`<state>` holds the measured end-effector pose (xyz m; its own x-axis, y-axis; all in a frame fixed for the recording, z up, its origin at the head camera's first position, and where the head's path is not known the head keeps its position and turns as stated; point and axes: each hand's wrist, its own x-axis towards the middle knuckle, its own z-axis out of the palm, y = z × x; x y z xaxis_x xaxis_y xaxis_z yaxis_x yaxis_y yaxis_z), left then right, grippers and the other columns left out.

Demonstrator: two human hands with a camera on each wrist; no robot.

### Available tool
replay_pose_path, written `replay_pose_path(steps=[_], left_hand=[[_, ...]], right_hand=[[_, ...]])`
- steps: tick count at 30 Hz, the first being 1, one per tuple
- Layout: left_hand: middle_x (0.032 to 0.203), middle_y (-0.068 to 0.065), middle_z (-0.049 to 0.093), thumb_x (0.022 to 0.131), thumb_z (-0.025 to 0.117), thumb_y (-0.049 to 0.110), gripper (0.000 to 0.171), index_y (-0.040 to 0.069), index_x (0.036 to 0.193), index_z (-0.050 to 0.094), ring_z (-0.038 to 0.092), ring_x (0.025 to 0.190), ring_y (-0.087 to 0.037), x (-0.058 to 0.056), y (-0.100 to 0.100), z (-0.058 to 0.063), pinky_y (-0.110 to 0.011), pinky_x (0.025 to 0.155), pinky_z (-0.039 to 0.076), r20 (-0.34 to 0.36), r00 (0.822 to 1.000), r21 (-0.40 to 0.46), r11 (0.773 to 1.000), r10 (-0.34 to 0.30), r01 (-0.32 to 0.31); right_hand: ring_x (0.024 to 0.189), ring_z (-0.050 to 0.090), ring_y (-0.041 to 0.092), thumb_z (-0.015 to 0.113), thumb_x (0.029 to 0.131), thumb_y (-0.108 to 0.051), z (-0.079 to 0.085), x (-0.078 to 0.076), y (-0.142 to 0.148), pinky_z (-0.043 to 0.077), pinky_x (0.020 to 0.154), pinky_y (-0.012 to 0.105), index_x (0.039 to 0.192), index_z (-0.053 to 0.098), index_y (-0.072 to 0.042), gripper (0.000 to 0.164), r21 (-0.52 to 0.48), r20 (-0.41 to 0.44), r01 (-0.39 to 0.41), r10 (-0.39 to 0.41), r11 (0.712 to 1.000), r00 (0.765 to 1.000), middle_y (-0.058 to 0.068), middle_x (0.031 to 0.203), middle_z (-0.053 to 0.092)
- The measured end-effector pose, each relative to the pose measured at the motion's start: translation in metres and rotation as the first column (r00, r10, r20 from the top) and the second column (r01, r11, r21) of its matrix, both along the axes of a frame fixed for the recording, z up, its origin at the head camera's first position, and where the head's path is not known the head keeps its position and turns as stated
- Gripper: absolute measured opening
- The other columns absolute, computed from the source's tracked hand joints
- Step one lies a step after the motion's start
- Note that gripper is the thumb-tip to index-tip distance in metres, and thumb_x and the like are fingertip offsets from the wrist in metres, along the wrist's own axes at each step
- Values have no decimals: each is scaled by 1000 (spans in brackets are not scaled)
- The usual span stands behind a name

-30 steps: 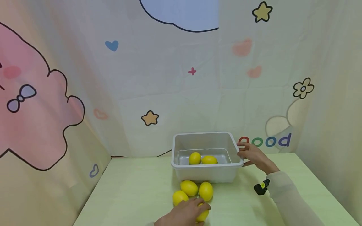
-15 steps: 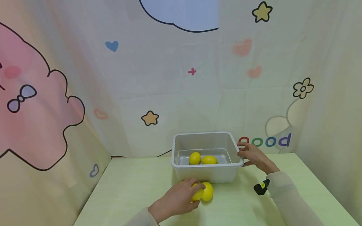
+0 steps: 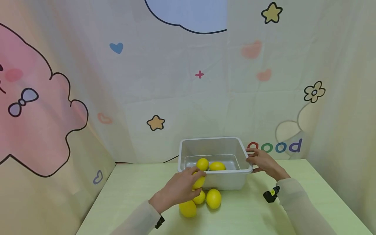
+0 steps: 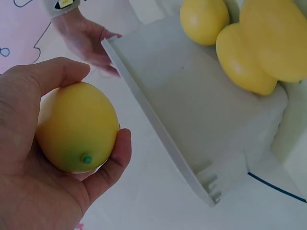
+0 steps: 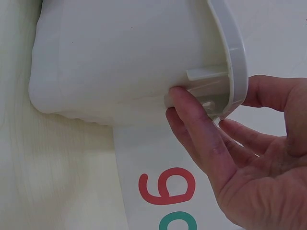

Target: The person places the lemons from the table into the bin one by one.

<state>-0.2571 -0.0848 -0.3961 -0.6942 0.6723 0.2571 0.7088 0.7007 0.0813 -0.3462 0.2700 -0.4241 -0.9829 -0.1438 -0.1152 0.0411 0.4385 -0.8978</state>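
A yellow lemon (image 4: 79, 127) with a green stem tip sits between the thumb and curled fingers of my left hand (image 3: 177, 187). In the head view that hand overlaps the front left of a light grey plastic bin (image 3: 226, 180), with the lemon just below the rim. Two lemons (image 3: 202, 164) lie inside the bin. In front of it on the table are three more, one rounder lemon (image 3: 213, 198) standing at their right. My right hand (image 3: 264, 163) grips the bin's right end, and in the right wrist view its fingertips (image 5: 180, 96) curl under the rim.
The bin stands at the back of a pale wood-grain table (image 3: 138, 189), close to a printed curtain (image 3: 205, 107). A thin dark cord (image 3: 171, 159) runs along the curtain's base left of the bin. Curtains also close off both sides.
My left hand has brought a lemon from the front pile up and forward to the bin's front. The pile's lemons have shifted a little. My right hand has stayed on the bin.
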Motion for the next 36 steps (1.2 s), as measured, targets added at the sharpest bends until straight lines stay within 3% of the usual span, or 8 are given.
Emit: replay_pose_path(steps=[6, 10, 15, 21, 29, 36], left_hand=[[132, -3, 59, 90, 69, 31, 45, 20, 132, 58, 62, 107, -19, -11, 1, 18, -32, 82, 58, 7, 999, 25, 999, 45, -45], [130, -2, 59, 90, 69, 30, 45, 19, 132, 57, 61, 99, -17, -20, 4, 30, -29, 81, 56, -1, 999, 42, 998, 51, -51], [130, 0, 59, 91, 68, 32, 46, 19, 133, 57, 58, 97, -16, -30, 7, 40, -30, 83, 54, 53, 997, 54, 996, 61, -64], [131, -2, 59, 91, 68, 30, 47, 18, 134, 56, 60, 100, -17, -44, 8, 47, -34, 88, 55, 106, 991, 63, 994, 80, -87], [129, -2, 60, 91, 67, 29, 45, 18, 133, 56, 57, 91, -17, -60, 11, 53, -30, 80, 53, 141, 984, 66, 991, 105, -115], [117, -2, 61, 90, 68, 27, 43, 18, 130, 57, 55, 94, -19, -71, 13, 57, -32, 84, 53, 176, 974, 86, 984, 141, -158]], right_hand=[[113, 61, 39, 56, 98, -15, 2, 2, 1, 61, 78, 45, 150, 30, 2, 60, 4, -9, -12, 12, 1000, 1000, 32, 142, 43], [112, 62, 39, 55, 98, -15, 4, 1, 1, 61, 78, 45, 149, 31, 2, 59, 10, -13, -8, 8, 1000, 1000, 32, 141, 43], [111, 62, 37, 56, 97, -14, 3, 0, 0, 61, 78, 44, 149, 30, 2, 60, 14, 5, -4, 4, 1000, 1000, 33, 143, 43], [109, 63, 36, 57, 97, -13, 3, 2, -1, 61, 78, 45, 150, 29, 1, 61, 18, 4, -15, 15, 1000, 1000, 34, 144, 42], [106, 65, 33, 57, 97, -13, 4, 3, 0, 61, 77, 44, 150, 30, 2, 61, 19, -2, -22, 22, 1000, 1000, 34, 143, 43], [105, 66, 32, 57, 97, -13, 4, 3, -1, 61, 77, 44, 150, 30, 1, 61, 24, 1, -15, 15, 1000, 1000, 34, 143, 44]])
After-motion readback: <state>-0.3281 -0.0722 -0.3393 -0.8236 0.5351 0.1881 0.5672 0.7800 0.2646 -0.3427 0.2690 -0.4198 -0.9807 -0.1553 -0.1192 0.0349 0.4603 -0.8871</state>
